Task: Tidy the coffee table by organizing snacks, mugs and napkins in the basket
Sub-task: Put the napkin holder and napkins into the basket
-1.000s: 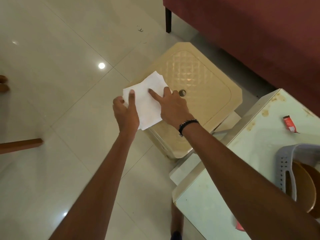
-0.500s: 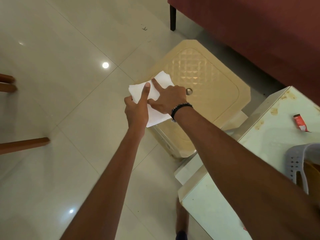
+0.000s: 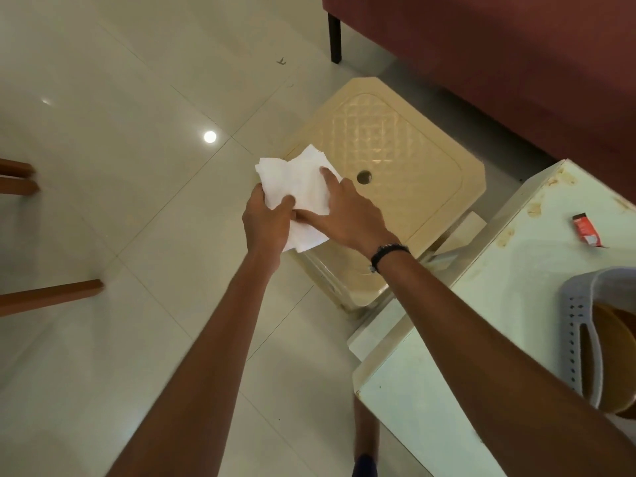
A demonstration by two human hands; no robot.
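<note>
Looks like folding: left hand [image 3: 266, 222] pinches napkin [image 3: 299, 180], right hand [image 3: 347, 215] presses it straight-fingered, mid-frame. Next: carry to basket [image 3: 581, 304], lower right.

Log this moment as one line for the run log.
left hand grips napkin | right hand presses napkin, fingers straight | napkin over stool corner | basket on table

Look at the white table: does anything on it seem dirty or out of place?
Yes. Brown stains blotch the table's far edge, and a small red wrapper lies loose on it, outside the basket.
</note>
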